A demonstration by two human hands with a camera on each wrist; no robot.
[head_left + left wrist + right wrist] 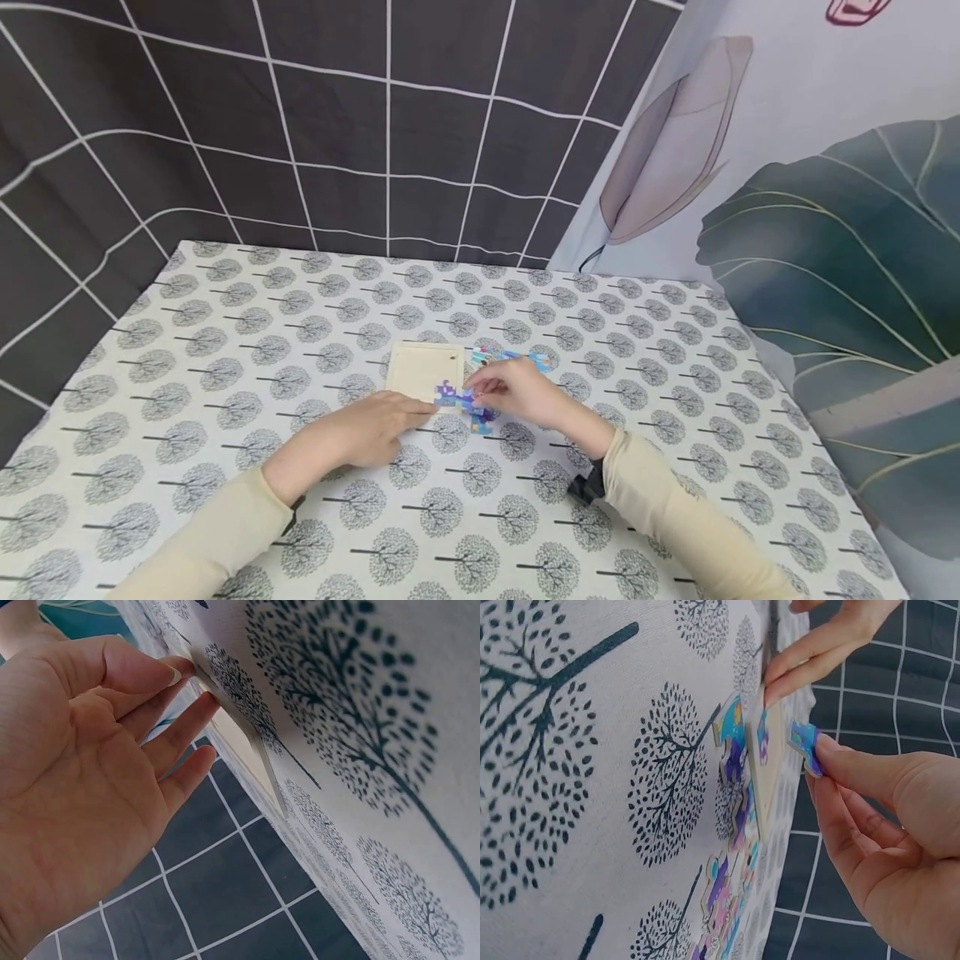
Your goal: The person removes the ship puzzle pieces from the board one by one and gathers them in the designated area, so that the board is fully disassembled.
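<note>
A cream wooden puzzle tray [408,362] lies flat on the cloth, with a blue and purple jigsaw piece [763,739] at its near right corner. My left hand [371,427] reaches from the left with fairly straight fingers; its fingertips rest at the tray's near edge, beside that piece. Between thumb and fingers, my right hand [521,390] pinches another blue and purple jigsaw piece [805,746], held up over the tray's right side. In the left wrist view, the left palm [82,780] shows and the fingertips overlap the tray's edge.
Several loose jigsaw pieces [718,889] lie along the tray's right side, partly hidden by the right hand in the head view. A tree-print cloth [225,358] covers the table. Behind it hangs a dark grid-patterned curtain [330,125], with a leaf-print curtain [847,275] at right.
</note>
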